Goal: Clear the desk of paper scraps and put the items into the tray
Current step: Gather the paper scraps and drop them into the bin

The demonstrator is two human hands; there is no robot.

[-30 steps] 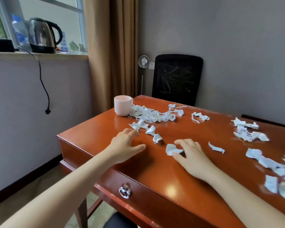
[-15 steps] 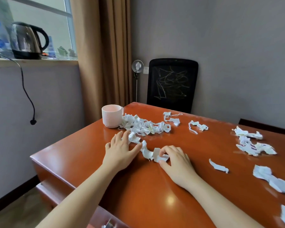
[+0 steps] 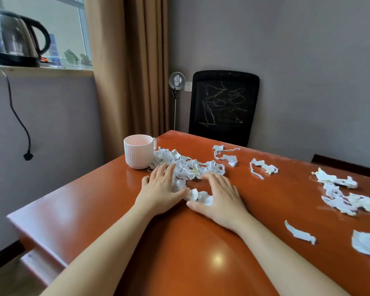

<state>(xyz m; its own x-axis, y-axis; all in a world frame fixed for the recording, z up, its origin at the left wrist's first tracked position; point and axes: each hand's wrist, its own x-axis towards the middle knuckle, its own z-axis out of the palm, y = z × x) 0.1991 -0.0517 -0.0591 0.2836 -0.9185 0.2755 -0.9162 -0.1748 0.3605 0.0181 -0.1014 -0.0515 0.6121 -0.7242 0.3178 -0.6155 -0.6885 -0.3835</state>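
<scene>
Head: left hand [image 3: 160,193], right hand [image 3: 220,197] flat, grip apart, touching paper scraps [image 3: 188,165].

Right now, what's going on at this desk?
A person is gathering torn paper on the desk. The left hand and right hand lie flat with fingers straight. They have a few loose scraps between them, at the near edge of the big pile beside the pink mug. The scattered scraps to the right are untouched. No tray is in view.
</scene>
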